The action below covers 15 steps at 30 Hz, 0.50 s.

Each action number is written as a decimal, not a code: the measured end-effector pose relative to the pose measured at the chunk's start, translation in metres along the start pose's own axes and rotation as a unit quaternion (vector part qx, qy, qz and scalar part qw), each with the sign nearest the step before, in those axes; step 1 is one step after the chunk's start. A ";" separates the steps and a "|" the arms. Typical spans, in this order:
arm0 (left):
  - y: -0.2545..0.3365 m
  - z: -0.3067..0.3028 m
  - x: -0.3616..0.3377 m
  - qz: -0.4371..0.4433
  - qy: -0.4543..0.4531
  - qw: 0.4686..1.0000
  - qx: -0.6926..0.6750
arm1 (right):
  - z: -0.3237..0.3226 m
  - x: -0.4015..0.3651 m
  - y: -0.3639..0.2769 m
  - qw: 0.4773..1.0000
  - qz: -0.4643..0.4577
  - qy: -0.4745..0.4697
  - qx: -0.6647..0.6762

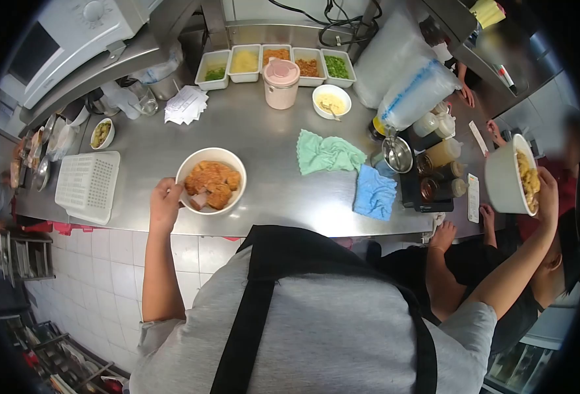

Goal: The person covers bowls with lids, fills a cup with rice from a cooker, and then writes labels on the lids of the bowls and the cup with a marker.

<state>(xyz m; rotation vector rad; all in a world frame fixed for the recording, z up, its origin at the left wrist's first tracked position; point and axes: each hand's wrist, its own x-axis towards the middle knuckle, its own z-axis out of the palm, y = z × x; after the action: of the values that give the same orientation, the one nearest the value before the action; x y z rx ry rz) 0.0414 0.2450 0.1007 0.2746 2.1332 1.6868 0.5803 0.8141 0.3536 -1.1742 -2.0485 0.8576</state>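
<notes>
My left hand is closed on the left rim of a white bowl at the steel counter's front. Browned, breaded-looking pieces of food fill that bowl, with a pinkish piece at its lower left. Far out to the right, my right hand grips a second white bowl, raised and seen tilted, with yellow-brown food inside. My right fingers are partly hidden behind this bowl's rim. A green cloth and a blue cloth lie between the two bowls.
Food tubs line the counter's back behind a pink lidded cup. A small bowl with a spoon sits nearby. Bottles and jars crowd the right, close to another person's hand. A white basket stands left.
</notes>
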 end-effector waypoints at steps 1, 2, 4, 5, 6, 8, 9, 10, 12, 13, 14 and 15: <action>-0.006 -0.013 0.005 0.007 0.011 1.000 0.006 | 0.029 -0.016 -0.020 0.999 -0.024 -0.027 -0.031; -0.015 -0.024 0.012 0.014 0.021 1.000 0.011 | 0.063 -0.032 -0.037 0.995 -0.056 -0.041 -0.066; -0.035 -0.043 0.025 0.034 0.038 0.995 0.088 | 0.132 -0.057 -0.046 0.990 -0.087 -0.070 -0.090; -0.046 -0.052 0.032 0.050 0.048 0.985 0.158 | 0.166 -0.065 -0.048 0.990 -0.089 -0.082 -0.077; -0.060 -0.062 0.045 0.075 0.064 0.970 0.224 | 0.209 -0.095 -0.098 0.985 -0.030 -0.106 -0.130; -0.098 -0.072 0.067 0.102 0.107 0.961 0.233 | 0.283 -0.109 -0.085 0.984 -0.097 -0.150 -0.013; -0.106 -0.077 0.075 0.100 0.097 0.970 0.198 | 0.317 -0.114 -0.081 0.979 -0.052 -0.196 0.022; -0.097 -0.074 0.072 0.101 0.109 0.977 0.155 | 0.355 -0.117 -0.079 0.979 -0.063 -0.191 0.022; -0.072 -0.069 0.063 0.082 0.136 0.982 0.102 | 0.417 -0.130 -0.096 0.982 -0.100 -0.161 0.008; -0.038 -0.067 0.040 0.053 0.145 0.982 0.105 | 0.441 -0.135 -0.104 0.979 -0.120 -0.163 0.028; -0.035 -0.074 0.044 0.085 0.169 0.976 0.109 | 0.466 -0.137 -0.104 0.977 -0.142 -0.156 0.032; -0.037 -0.081 0.043 0.108 0.190 0.969 0.113 | 0.488 -0.137 -0.101 0.975 -0.159 -0.154 0.031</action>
<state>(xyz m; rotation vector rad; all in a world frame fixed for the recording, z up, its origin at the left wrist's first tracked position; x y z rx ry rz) -0.0283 0.1810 0.0722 0.2756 2.6717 1.7251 0.2128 0.5413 0.1144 -0.6830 -2.3539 0.9810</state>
